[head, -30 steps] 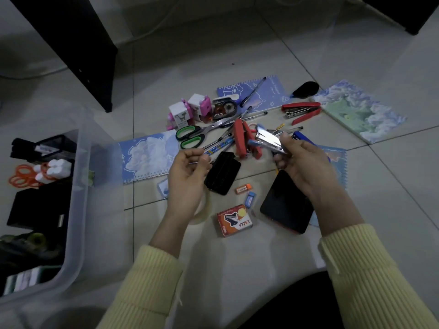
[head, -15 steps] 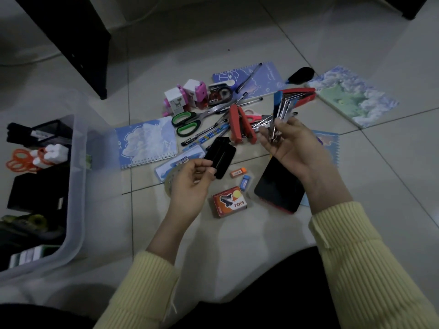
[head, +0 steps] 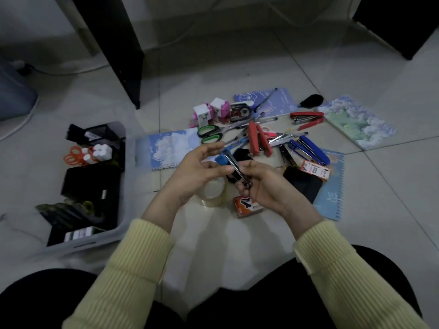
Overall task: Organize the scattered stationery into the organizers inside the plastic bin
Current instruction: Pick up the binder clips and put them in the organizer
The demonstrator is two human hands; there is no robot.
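At centre frame I see the right hand (head: 263, 186), its grip curled round the lower end of an opened blue stapler (head: 227, 159). The left hand (head: 194, 172) has its grip spread, thumb touching the stapler's metal arm. Above them, green-handled scissors (head: 210, 135) and a cloud-print notebook (head: 171, 148) lie on the floor (head: 237, 74). The plastic bin (head: 83, 244), holding black organizers (head: 90, 184), sits at left.

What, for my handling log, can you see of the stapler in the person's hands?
The stapler is small, with a blue plastic end pointing away and a shiny metal arm slanting down toward the person. It is held tilted above the floor. The right hand grips its lower end; the left hand rests its thumb against the middle.
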